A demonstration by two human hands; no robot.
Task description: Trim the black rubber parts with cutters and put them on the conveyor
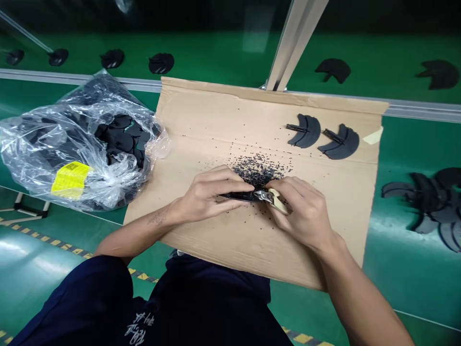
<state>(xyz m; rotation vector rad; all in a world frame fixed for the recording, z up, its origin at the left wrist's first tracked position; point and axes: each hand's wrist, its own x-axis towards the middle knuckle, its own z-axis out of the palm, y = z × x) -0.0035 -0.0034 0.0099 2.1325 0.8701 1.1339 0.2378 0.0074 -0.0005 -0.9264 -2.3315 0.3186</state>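
Observation:
My left hand (211, 194) grips a narrow black piece (237, 196), probably rubber, low on a sheet of brown cardboard (216, 120). My right hand (302, 214) holds a small hand tool (268, 197) with a metal head and beige handle, its head meeting the black piece. Black crumbs (257, 170) lie heaped just above my hands and scattered over the cardboard. Two black crescent-shaped pieces (305, 131) (340, 142) with thin stems rest on the cardboard to the right. My fingers hide part of the black piece.
A clear plastic bag (43, 144) of black pieces with a yellow label (71, 180) lies left of the cardboard. More black pieces (425, 206) lie in a pile on the green bench at right, others sit beyond a metal rail (72, 79), and a metal upright (295, 43) stands behind.

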